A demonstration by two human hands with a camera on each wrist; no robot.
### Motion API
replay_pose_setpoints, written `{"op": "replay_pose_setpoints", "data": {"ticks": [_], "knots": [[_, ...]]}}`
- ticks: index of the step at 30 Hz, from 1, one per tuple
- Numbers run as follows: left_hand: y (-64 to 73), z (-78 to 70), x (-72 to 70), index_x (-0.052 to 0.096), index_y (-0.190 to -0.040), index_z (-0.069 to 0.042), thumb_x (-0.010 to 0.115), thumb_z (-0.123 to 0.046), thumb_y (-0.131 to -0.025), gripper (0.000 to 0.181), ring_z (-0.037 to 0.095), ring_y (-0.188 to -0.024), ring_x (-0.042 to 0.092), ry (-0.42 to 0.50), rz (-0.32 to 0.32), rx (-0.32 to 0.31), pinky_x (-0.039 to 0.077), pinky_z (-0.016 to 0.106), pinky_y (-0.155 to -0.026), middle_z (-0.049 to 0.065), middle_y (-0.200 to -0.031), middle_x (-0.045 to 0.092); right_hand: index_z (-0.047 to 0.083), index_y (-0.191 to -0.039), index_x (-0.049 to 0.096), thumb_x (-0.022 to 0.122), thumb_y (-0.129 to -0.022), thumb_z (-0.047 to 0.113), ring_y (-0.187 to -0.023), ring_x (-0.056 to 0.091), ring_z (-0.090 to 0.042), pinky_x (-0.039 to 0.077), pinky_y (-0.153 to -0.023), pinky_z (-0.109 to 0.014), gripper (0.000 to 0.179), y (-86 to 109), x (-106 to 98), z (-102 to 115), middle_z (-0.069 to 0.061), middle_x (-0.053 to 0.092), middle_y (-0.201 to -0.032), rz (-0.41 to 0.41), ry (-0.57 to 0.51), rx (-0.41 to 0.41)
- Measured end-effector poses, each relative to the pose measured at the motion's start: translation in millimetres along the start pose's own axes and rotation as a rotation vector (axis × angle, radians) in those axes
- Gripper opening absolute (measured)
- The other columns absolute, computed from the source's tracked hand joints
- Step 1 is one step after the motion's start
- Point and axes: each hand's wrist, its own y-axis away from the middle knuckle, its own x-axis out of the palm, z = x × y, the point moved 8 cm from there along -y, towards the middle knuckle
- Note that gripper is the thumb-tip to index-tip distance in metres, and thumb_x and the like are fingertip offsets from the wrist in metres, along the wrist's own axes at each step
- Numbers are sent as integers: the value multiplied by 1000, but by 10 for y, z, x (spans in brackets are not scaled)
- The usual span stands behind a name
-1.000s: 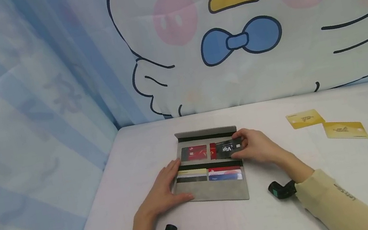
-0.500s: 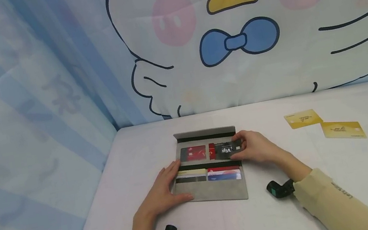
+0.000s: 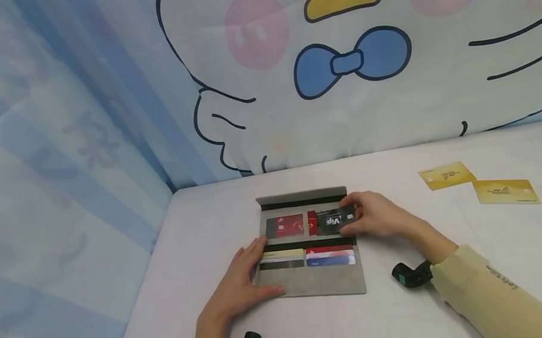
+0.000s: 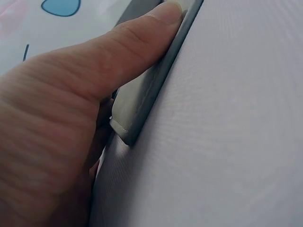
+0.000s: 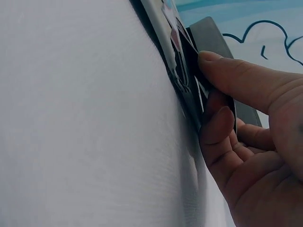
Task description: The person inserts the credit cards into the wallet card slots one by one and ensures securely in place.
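Note:
A grey card wallet (image 3: 319, 287) lies unfolded, with cards in its upper and lower slots. My left hand (image 3: 236, 281) holds its lower left corner, the straight thumb on the lower panel and the fingers along the left edge. My right hand (image 3: 379, 213) pinches the right end of a black card (image 3: 333, 221) marked "Vip" between thumb and fingers. That card overlaps a red card (image 3: 312, 222) in the upper right slot. In the right wrist view the thumb (image 5: 236, 78) presses on the dark card beside the wallet's edge.
Two gold cards (image 3: 447, 175) lie to the right on the white tablecloth (image 3: 511, 265). A red and dark card (image 3: 285, 226) fills the upper left slot. The lower slots hold a yellow-topped card (image 3: 281, 255) and a red, white and blue one (image 3: 331, 256). Behind hangs a printed curtain (image 3: 269, 127).
Almost nothing differs. The whole head view has shifted slightly; both hands keep their places at the wallet and the black card stays pinched over the upper right slot.

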Motion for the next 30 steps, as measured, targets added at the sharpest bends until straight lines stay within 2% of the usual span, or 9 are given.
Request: {"op": "replay_pose_setpoints", "data": {"ticks": [8, 13, 18, 22, 30], "knots": [[-1, -21, -4, 34, -159, -16, 89, -42, -75, 104, 30, -152, 18, -15, 3, 6, 14, 50, -122, 6, -163, 31, -8, -127, 59, 84, -82, 23, -78, 55, -22, 47, -65, -33, 60, -1, -47, 111, -10, 62, -91, -11, 105, 46], [1, -36, -21, 33, -159, -15, 89, -41, -75, 105, 28, -152, 19, -11, 11, 10, 12, 49, -123, 6, -163, 30, -9, -128, 58, 83, -83, 23, -79, 55, -21, 47, -66, -31, 60, -9, -22, 72, -10, 61, -91, -4, 64, 49], [-2, -45, -31, 33, -159, -14, 89, -40, -75, 104, 26, -151, 20, -12, 17, 24, 11, 47, -123, 6, -163, 30, -9, -132, 55, 82, -85, 19, -71, 54, -17, 44, -61, -29, 61, -26, 49, 34, -5, 62, -80, 1, -7, -2], [-12, -47, -23, 33, -159, -13, 89, -39, -76, 104, 26, -151, 20, -9, 21, 31, 10, 46, -123, 6, -163, 31, -8, -132, 56, 82, -86, 21, -69, 54, -16, 45, -61, -30, 61, -75, 119, 82, -3, 61, -77, -7, 19, -39], [-6, -55, -35, 33, -159, -11, 90, -39, -75, 105, 26, -151, 21, -2, 17, 35, 9, 45, -123, 6, -163, 31, -6, -132, 55, 83, -85, 18, -73, 54, -17, 46, -63, -30, 60, -92, 163, 146, -3, 60, -81, -14, 57, -28]]}}
